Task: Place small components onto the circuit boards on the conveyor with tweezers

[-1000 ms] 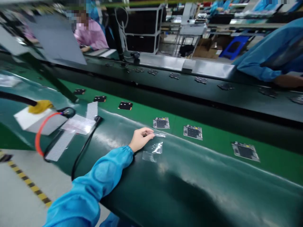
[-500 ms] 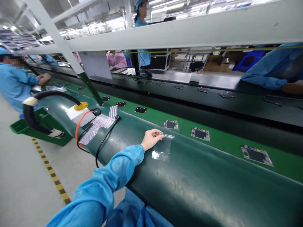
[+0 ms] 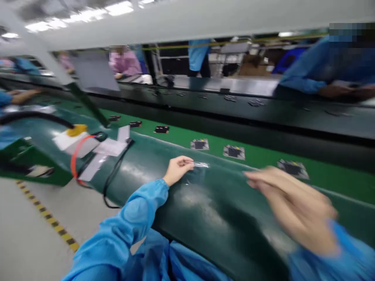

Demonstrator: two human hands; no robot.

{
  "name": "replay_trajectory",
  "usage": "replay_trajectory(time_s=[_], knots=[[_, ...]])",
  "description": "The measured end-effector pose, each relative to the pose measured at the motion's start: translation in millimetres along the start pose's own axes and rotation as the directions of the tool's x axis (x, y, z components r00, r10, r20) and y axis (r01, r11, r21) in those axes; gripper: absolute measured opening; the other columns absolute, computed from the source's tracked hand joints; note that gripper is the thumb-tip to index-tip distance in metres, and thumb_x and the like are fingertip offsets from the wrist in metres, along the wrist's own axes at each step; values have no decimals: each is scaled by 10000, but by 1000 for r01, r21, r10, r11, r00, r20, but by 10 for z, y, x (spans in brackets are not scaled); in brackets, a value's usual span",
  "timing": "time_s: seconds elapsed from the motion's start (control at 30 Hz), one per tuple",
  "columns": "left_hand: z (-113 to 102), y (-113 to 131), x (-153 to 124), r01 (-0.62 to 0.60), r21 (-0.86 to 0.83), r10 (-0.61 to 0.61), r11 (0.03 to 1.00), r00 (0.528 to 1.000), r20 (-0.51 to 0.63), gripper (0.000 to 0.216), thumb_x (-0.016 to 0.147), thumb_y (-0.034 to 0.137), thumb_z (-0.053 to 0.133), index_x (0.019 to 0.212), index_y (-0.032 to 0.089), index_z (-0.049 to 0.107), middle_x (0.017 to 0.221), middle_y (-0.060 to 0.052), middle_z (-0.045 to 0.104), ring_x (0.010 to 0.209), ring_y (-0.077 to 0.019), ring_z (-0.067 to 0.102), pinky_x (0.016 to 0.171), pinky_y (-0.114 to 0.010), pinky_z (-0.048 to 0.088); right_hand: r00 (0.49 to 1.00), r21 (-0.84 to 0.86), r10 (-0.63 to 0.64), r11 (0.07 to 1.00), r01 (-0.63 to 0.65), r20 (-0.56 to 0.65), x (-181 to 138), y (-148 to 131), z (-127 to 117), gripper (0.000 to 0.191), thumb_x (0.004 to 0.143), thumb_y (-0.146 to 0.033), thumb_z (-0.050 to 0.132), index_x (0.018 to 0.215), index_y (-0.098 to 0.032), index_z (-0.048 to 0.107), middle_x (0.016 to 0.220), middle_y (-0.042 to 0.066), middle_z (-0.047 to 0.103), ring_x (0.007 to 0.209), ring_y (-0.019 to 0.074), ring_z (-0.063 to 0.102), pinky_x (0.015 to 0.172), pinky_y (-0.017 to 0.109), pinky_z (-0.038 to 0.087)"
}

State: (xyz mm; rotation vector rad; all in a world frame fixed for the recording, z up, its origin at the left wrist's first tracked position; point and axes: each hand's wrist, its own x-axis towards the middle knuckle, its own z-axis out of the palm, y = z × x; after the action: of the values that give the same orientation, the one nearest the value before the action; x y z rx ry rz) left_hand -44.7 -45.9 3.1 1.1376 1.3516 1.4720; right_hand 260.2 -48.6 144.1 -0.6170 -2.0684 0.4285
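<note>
My left hand (image 3: 178, 169) pinches the edge of a clear plastic film (image 3: 200, 165) with a row of small light marks along its top. The film hangs low over the green padded work surface (image 3: 222, 187). Over on the right, my right hand (image 3: 295, 207) is smeared by motion, its fingertips drawn together above the surface. Whatever lies between those fingertips, if anything, cannot be made out. Just beyond both hands, circuit boards (image 3: 233, 152) lie in a row on the green conveyor belt (image 3: 213, 150). One board (image 3: 293, 168) sits right behind my right hand.
On the left are a white box (image 3: 63, 140) with a yellow fitting (image 3: 76, 130), an orange cable (image 3: 75, 158), a black cable (image 3: 113, 179) and pale label sheets (image 3: 109, 147). A slanted post (image 3: 88, 102) stands by the belt. Co-workers sit across the line.
My right hand has come into view from the right. The view has shifted, so things at left sit further left. My left hand still pinches the film.
</note>
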Motion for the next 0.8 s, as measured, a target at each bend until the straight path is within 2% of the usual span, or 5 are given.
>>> replay_trajectory(time_s=[0.13, 0.23, 0.33, 0.63, 0.8], knots=[[155, -71, -36, 50, -17, -48, 999, 995, 84, 338, 714, 357, 890, 952, 153, 763, 836, -61, 788, 758, -180, 756, 793, -310, 619, 956, 62, 293, 954, -293, 12, -71, 659, 578, 211, 990, -224, 574, 938, -211, 779, 866, 58, 701, 793, 193, 674, 767, 346, 549], [276, -138, -29, 84, -36, -78, 996, 986, 150, 358, 708, 350, 893, 972, 151, 760, 893, -77, 799, 801, -187, 762, 827, -318, 618, 889, 110, 455, 882, -459, 59, -291, 940, 838, 227, 896, -318, 735, 1079, -189, 775, 981, 64, 709, 798, 172, 661, 776, 320, 554], [383, -178, -54, 105, -42, -95, 994, 976, 194, 372, 717, 358, 887, 996, 149, 757, 934, -87, 803, 851, -195, 765, 876, -331, 616, 838, 211, 528, 812, -545, 134, -451, 927, 934, 331, 832, -340, 808, 1122, -187, 763, 1094, 78, 723, 825, 160, 669, 763, 288, 553], [500, -162, -214, -25, 35, 14, 999, 954, 300, 455, 738, 301, 880, 1149, 188, 722, 1197, -109, 737, 983, -201, 748, 934, -352, 621, 734, 345, 671, 666, -661, 110, -686, 887, 1117, 241, 862, -407, 783, 897, -169, 762, 798, 55, 723, 737, 182, 656, 707, 312, 535], [514, -146, -270, -115, 118, 82, 986, 963, 257, 161, 811, 274, 817, 944, 198, 768, 949, -42, 752, 816, -147, 722, 779, -258, 606, 697, 340, 695, 622, -706, 177, -721, 837, 1188, 270, 845, -438, 797, 846, -170, 760, 721, 39, 695, 706, 179, 638, 684, 305, 529]])
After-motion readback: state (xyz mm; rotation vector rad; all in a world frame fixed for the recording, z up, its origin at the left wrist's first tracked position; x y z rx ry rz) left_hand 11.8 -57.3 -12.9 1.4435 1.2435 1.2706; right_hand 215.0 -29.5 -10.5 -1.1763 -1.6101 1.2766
